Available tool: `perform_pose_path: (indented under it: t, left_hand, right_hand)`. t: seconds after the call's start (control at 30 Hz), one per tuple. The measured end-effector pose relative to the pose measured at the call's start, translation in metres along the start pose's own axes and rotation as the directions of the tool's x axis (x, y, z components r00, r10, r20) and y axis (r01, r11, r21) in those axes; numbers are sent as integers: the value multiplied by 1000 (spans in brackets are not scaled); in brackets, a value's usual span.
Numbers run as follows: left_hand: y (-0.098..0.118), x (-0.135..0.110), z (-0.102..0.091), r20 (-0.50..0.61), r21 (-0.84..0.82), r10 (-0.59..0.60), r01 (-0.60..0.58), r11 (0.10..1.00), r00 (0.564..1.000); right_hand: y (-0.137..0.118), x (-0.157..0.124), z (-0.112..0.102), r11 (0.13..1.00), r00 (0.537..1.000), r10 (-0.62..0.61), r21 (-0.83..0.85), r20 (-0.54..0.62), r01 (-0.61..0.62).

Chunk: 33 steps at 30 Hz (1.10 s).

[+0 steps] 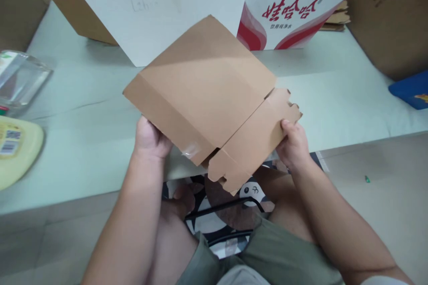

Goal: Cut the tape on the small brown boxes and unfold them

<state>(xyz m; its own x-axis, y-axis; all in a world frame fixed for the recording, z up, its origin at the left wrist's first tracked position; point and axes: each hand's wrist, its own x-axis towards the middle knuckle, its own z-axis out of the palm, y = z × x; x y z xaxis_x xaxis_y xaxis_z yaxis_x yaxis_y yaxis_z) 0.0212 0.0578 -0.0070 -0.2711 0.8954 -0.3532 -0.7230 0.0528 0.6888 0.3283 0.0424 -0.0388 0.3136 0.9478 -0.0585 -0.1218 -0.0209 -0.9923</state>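
A brown cardboard box (203, 84), folded flat with a notched end flap, is held tilted above the front of the table. My left hand (150, 138) grips its lower left edge from beneath, most of the fingers hidden behind the cardboard. On the other side, my right hand (294, 142) pinches the notched flap, thumb on top and fingers underneath. A bit of clear tape shows on the cardboard's lower left edge.
Behind the cardboard stand a large white carton (160, 4) and a white-and-red carton (287, 13). A clear bottle (25, 80) and a pale yellow bottle (20, 151) lie at left. At right are a brown carton (391, 22) and a blue package (411, 91).
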Motion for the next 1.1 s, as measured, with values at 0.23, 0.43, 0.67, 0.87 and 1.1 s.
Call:
perform_pose_path:
  t: [0.23,0.43,0.67,0.87,1.1]
  left_hand:
    - [-4,-1,1,35,71,84,-86,994,996]
    - [-15,6,-6,-57,16,80,-79,997,995]
    - [-13,-2,8,28,-101,21,-18,995,999]
    - [-11,-8,12,-11,-92,-82,80,993,997]
    - [-11,-12,15,54,-67,-104,108,992,993]
  right_hand:
    - [-4,-3,7,997,998,43,64,38,-46]
    - [0,-14,7,985,953,170,-68,252,-158]
    - [-14,-28,17,983,964,167,40,206,-179]
    - [-37,-35,-47,1000,997,8,24,-82,-6]
    - [-72,0,-169,942,847,-304,-268,-435,200]
